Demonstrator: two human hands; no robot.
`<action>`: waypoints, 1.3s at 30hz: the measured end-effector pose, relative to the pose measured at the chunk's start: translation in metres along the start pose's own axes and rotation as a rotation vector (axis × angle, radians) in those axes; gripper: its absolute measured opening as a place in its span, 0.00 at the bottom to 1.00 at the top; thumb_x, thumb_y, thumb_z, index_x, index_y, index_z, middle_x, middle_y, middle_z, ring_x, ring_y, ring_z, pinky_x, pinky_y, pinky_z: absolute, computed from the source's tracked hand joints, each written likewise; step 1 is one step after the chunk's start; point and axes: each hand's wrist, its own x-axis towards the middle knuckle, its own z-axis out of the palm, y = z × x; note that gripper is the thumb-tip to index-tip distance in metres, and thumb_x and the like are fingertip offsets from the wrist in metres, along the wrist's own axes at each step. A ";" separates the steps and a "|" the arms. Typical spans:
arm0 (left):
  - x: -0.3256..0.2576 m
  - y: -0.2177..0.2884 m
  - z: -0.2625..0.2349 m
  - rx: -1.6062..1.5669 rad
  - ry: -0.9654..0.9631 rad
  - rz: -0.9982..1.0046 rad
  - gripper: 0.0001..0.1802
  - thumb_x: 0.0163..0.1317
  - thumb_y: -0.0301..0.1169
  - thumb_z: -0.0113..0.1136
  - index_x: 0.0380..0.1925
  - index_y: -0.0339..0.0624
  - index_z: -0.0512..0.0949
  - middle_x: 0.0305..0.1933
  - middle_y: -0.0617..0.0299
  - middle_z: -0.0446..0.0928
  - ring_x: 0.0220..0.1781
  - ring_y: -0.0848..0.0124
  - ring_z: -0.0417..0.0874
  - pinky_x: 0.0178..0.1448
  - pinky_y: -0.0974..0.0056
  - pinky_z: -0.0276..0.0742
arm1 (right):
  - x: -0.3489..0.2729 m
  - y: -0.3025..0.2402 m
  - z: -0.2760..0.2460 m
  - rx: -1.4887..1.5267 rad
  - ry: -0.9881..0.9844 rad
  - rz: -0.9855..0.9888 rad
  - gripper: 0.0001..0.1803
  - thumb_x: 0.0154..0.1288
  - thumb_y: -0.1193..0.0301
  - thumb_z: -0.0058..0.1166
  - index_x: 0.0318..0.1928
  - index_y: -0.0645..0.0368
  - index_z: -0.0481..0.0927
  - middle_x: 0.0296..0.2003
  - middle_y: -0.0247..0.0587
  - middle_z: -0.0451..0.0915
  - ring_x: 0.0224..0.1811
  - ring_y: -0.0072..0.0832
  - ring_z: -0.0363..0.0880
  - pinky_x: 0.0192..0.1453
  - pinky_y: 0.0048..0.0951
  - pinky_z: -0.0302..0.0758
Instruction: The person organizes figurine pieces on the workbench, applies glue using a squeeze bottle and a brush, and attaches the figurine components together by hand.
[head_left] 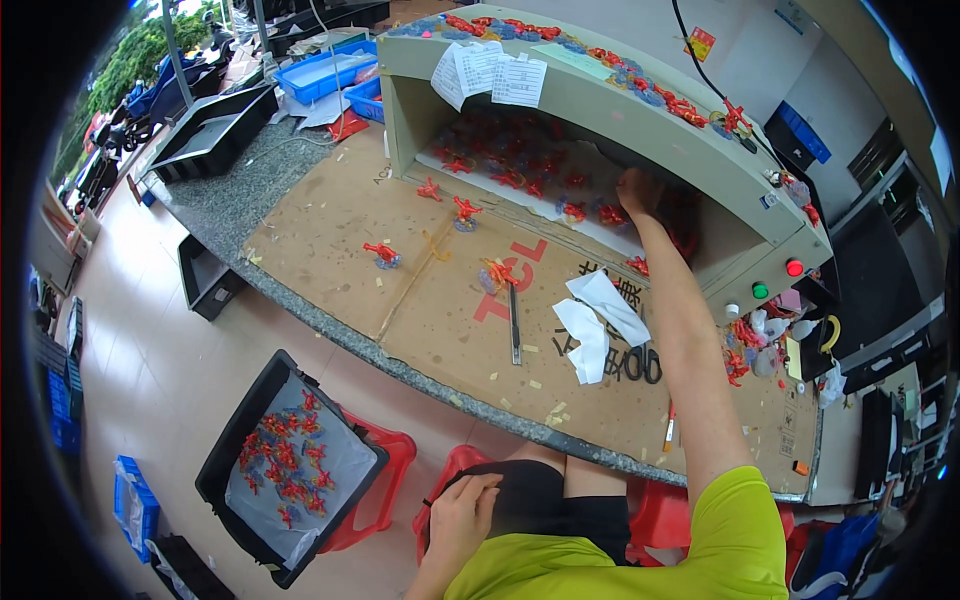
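My right hand (pixel 638 191) reaches into the long opening of a beige cabinet (pixel 590 85). Its fingers look curled, and the shaded interior hides what they may hold. Many small red figures on bluish translucent bases lie inside on white sheeting; one red figure (pixel 611 215) is just left of that hand. Over my lap, my left hand (pixel 466 512) is loosely closed, with nothing visible in it. Several more figures stand on the cardboard-covered table, among them a red figure (pixel 382 255) and an orange-red figure (pixel 497 275) touching the tip of a cutter knife (pixel 515 325).
White paper pieces (pixel 590 340), black scissors (pixel 641 364) and an orange-handled blade (pixel 669 428) lie below my right forearm. A black tray (pixel 240 420) of figures rests on a red stool (pixel 385 470) at lower left. More figures line the cabinet top, beside paper slips (pixel 519 80).
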 end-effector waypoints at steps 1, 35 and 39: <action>0.000 0.004 0.001 -0.003 -0.021 0.001 0.08 0.56 0.24 0.57 0.37 0.40 0.78 0.33 0.53 0.79 0.33 0.56 0.81 0.37 0.61 0.77 | 0.000 -0.001 -0.009 0.058 0.013 0.027 0.10 0.53 0.68 0.56 0.37 0.52 0.83 0.36 0.38 0.83 0.46 0.38 0.79 0.56 0.47 0.68; 0.067 0.117 0.115 -0.771 -0.474 -0.303 0.10 0.54 0.18 0.59 0.38 0.29 0.75 0.37 0.58 0.78 0.37 0.78 0.78 0.43 0.73 0.75 | -0.377 0.076 -0.280 1.334 -0.156 0.494 0.06 0.55 0.77 0.57 0.35 0.65 0.82 0.31 0.42 0.81 0.34 0.28 0.77 0.40 0.25 0.70; 0.068 0.118 0.114 -0.793 -0.522 -0.441 0.09 0.54 0.17 0.56 0.37 0.30 0.76 0.35 0.59 0.80 0.37 0.76 0.80 0.43 0.74 0.75 | -0.376 0.079 -0.280 1.474 -0.210 0.572 0.07 0.58 0.75 0.55 0.35 0.66 0.82 0.31 0.41 0.81 0.33 0.25 0.76 0.40 0.23 0.70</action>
